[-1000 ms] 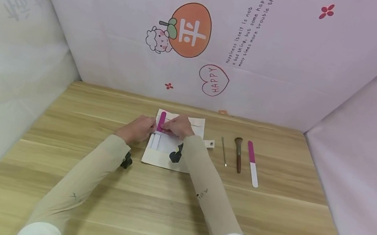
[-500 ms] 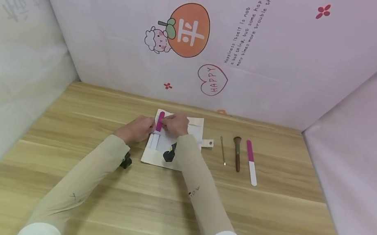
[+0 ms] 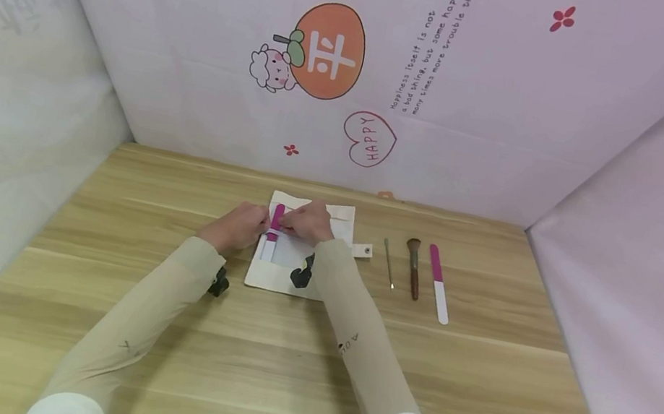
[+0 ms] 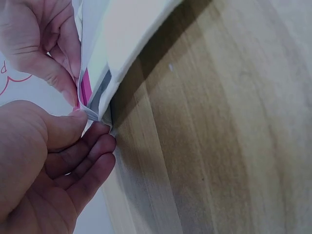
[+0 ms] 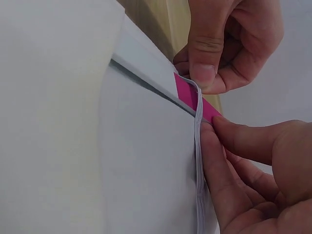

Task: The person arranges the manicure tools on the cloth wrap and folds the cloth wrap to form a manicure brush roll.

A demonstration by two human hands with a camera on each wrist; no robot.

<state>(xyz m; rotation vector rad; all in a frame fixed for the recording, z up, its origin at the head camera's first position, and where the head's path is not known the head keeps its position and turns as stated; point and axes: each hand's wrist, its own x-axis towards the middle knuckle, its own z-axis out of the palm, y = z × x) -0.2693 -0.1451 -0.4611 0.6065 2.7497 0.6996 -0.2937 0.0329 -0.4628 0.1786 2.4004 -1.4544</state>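
Observation:
A nail file (image 3: 278, 213), pink at one end and white at the other, lies along the left side of an unfolded white fabric pouch (image 3: 277, 278). It passes under a white elastic band (image 5: 199, 161), with pink showing on both sides of the band in the right wrist view. My right hand (image 3: 310, 221) pinches the file's pink part just beyond the band. With thumb and fingers my left hand (image 3: 241, 227) pinches the band and pouch edge beside the file. The file's white end reaches the pouch's near fold; its tip is hidden there.
To the right of the pouch's snap tab (image 3: 362, 250) lie a thin metal stick (image 3: 388, 264), a brush (image 3: 412, 268) with a brown handle, and a second pink-and-white nail file (image 3: 438, 283). A printed white cloth (image 3: 466, 156) rises behind the wooden table (image 3: 278, 374).
The nail file has slid toward me under the band, so some pink now shows on the near side. My right hand shifted up the file, then came down with it. My left hand stayed at the edge.

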